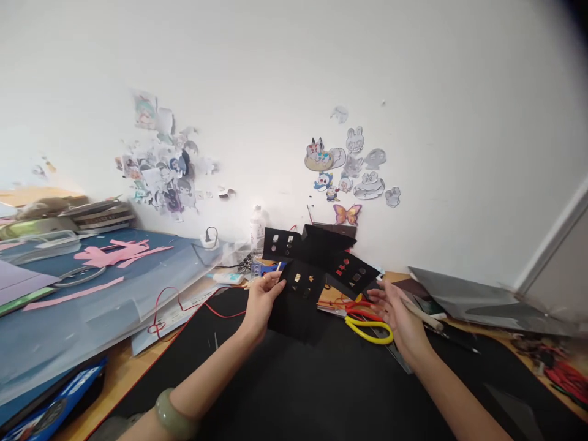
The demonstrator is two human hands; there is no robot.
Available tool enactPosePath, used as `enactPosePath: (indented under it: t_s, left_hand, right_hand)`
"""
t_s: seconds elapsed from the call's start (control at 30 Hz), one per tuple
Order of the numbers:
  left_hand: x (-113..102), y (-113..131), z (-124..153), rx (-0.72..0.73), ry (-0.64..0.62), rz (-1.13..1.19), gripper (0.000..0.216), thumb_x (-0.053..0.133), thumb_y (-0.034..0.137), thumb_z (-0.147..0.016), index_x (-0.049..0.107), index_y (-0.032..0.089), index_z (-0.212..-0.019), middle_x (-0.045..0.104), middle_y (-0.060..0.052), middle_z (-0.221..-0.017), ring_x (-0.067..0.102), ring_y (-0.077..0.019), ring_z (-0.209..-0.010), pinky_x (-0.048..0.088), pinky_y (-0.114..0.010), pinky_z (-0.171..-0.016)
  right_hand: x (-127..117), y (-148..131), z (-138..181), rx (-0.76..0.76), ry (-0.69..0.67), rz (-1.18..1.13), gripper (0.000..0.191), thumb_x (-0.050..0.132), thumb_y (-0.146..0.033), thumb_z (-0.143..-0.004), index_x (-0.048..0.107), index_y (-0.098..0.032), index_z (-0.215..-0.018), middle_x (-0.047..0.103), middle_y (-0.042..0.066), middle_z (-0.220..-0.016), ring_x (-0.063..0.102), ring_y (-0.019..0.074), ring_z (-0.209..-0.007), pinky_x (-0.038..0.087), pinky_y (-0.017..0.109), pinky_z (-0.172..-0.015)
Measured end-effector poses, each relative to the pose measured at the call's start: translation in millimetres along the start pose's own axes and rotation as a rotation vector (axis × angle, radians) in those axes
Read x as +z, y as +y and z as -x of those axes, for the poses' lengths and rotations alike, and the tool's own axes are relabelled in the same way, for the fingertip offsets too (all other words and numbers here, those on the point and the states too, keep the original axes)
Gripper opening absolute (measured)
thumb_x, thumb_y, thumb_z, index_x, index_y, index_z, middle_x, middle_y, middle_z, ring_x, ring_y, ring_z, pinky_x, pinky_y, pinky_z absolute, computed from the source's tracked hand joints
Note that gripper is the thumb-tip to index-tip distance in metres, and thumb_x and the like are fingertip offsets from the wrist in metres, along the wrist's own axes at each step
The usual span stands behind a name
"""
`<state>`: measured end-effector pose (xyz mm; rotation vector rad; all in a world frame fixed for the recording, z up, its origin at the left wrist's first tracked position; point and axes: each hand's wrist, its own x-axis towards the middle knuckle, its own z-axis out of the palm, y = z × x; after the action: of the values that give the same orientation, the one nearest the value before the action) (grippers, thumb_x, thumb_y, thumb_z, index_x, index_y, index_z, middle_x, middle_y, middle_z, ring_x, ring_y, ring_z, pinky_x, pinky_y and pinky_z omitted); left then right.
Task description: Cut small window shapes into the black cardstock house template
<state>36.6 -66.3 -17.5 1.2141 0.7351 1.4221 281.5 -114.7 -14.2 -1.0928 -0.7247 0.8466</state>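
Note:
My left hand grips the left edge of a black folded card piece with small cut-out windows, held up over the black mat. A thin stick pokes out near its fingers. My right hand is beside the piece's right flap, fingers curled round a white pencil-like stick. A pale green bangle sits on my left wrist.
Yellow-handled scissors and red-handled scissors lie under my right hand. Red wire, a bottle, pink paper cut-outs on a blue board lie left. Grey sheets lie right. Stickers cover the wall.

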Motion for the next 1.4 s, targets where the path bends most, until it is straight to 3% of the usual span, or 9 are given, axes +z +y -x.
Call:
enactPosePath:
  t_s: [0.17, 0.37, 0.57, 0.83, 1.4]
  left_hand:
    - [6.4, 2.1, 3.5, -0.055, -0.010, 0.105, 0.036, 0.067, 0.024, -0.065, 0.060, 0.015, -0.099, 0.066, -0.006, -0.093, 0.060, -0.0206, -0.088, 0.045, -0.028, -0.076]
    - [11.2, 11.1, 10.2, -0.153, -0.089, 0.183, 0.042, 0.066, 0.015, -0.061, 0.061, 0.017, -0.103, 0.064, -0.005, -0.101, 0.059, -0.0224, -0.093, 0.045, -0.028, -0.078]
    - [18.0, 8.9, 16.2, -0.284, -0.135, 0.263, 0.045, 0.067, 0.012, -0.058, 0.061, 0.017, -0.103, 0.066, -0.006, -0.096, 0.062, -0.0219, -0.085, 0.047, -0.029, -0.073]
    - [23.0, -6.2, 19.8, -0.365, -0.159, 0.340, 0.046, 0.069, 0.011, -0.056, 0.061, 0.015, -0.101, 0.066, -0.008, -0.091, 0.062, -0.0207, -0.080, 0.046, -0.028, -0.072]
    - [18.1, -19.7, 19.9, -0.494, -0.231, 0.352, 0.032, 0.069, 0.014, -0.060, 0.063, 0.013, -0.092, 0.067, -0.007, -0.082, 0.062, -0.0187, -0.072, 0.046, -0.027, -0.068]
  right_hand:
    - [7.7, -7.2, 11.1, 0.054, -0.089, 0.071, 0.043, 0.047, -0.056, -0.074, 0.052, -0.019, -0.094, 0.067, 0.006, -0.073, 0.064, 0.0169, -0.071, 0.051, 0.024, -0.061]
    - [12.6, -2.9, 19.0, 0.073, -0.233, 0.172, 0.045, 0.061, -0.045, -0.069, 0.048, -0.020, -0.105, 0.068, 0.008, -0.090, 0.062, 0.0223, -0.090, 0.049, 0.033, -0.077]
    - [19.1, 0.4, 32.9, 0.141, -0.428, 0.222, 0.042, 0.060, -0.042, -0.072, 0.052, -0.020, -0.107, 0.064, 0.009, -0.105, 0.056, 0.0234, -0.103, 0.042, 0.038, -0.087]
    - [24.0, 0.8, 40.3, 0.157, -0.358, 0.186, 0.040, 0.067, -0.036, -0.064, 0.060, -0.021, -0.101, 0.064, 0.007, -0.104, 0.056, 0.0250, -0.102, 0.048, 0.035, -0.079]
    - [23.6, 2.1, 39.7, 0.141, -0.371, 0.173, 0.034, 0.067, -0.028, -0.063, 0.066, -0.018, -0.096, 0.067, 0.007, -0.099, 0.061, 0.0251, -0.093, 0.052, 0.034, -0.072]
